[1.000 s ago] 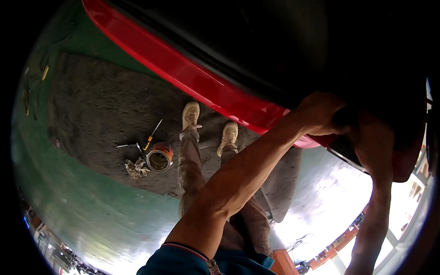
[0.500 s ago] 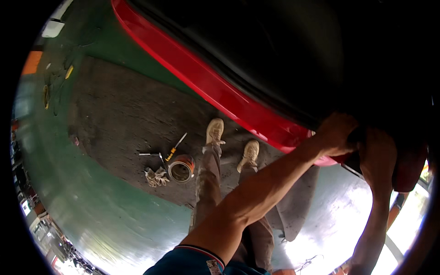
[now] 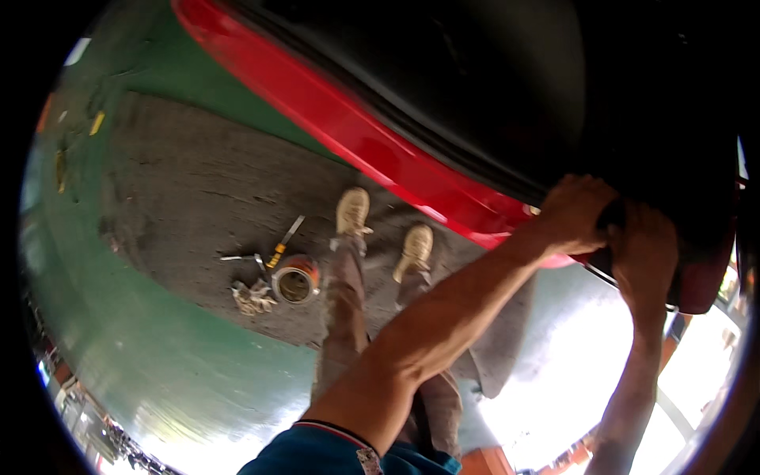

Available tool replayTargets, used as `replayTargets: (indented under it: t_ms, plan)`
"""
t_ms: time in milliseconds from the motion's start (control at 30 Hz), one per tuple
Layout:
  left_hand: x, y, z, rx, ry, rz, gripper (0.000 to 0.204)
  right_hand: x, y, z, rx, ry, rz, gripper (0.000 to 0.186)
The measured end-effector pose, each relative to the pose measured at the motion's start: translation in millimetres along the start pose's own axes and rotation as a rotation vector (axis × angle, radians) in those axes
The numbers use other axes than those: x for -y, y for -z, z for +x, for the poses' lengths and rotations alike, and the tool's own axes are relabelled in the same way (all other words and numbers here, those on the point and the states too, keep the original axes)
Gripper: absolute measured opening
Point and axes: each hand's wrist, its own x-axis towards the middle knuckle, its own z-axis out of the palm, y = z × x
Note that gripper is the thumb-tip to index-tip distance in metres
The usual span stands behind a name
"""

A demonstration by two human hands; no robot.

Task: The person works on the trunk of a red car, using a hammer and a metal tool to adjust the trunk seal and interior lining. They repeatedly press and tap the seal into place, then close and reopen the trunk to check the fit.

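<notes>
Both arms reach to the right-hand corner of a red car's open trunk (image 3: 475, 111). My left hand (image 3: 578, 212) is bent over the dark edge of the opening, its fingers curled. Close beside it, my right hand (image 3: 643, 245) is also closed, with the fingers running into shadow. A small dark thing shows between the two hands, but its kind cannot be made out. Below and left of the hands runs the glossy red rear panel (image 3: 380, 170). A dark red tail light (image 3: 703, 283) sits just right of my right hand.
On the floor, a grey-brown mat (image 3: 182, 174) lies under my shoes (image 3: 353, 212). It holds an open tin (image 3: 295, 281), a yellow-handled screwdriver (image 3: 283, 244), a metal tool (image 3: 241, 258) and crumpled gloves (image 3: 252, 298). Yellow items (image 3: 96, 123) lie on the green floor at far left.
The view has shifted slightly, so floor items appear further left and higher. Both hands stay at the same trunk corner, with little change in their grip.
</notes>
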Motion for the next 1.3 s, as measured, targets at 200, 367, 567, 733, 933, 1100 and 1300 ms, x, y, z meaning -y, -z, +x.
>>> replayTargets:
  t_ms: [200,367,567,733,933,1100,1300]
  plan:
    - [-6,5,0,0.060,0.041,0.012,0.054,1,0,9,-0.007,0.048,0.033,0.035]
    - [-7,7,6,0.102,0.032,0.006,0.054,20,-2,10,-0.029,-0.092,-0.050,0.034]
    - [-2,33,3,0.190,0.021,-0.100,0.063,23,9,17,-0.006,-0.138,0.054,0.042]
    - [51,116,10,0.520,0.150,0.712,0.041,25,2,8,-0.019,-0.200,-0.027,0.054]
    - [63,103,11,0.316,-0.016,1.004,0.045,17,-7,12,-0.042,-0.201,-0.044,0.048]
    - [87,83,16,0.086,-0.150,1.045,0.041,4,-24,19,-0.024,-0.171,-0.074,0.040]
    - [92,73,19,0.147,-0.133,1.034,0.040,-12,-37,19,-0.009,-0.185,0.026,0.044]
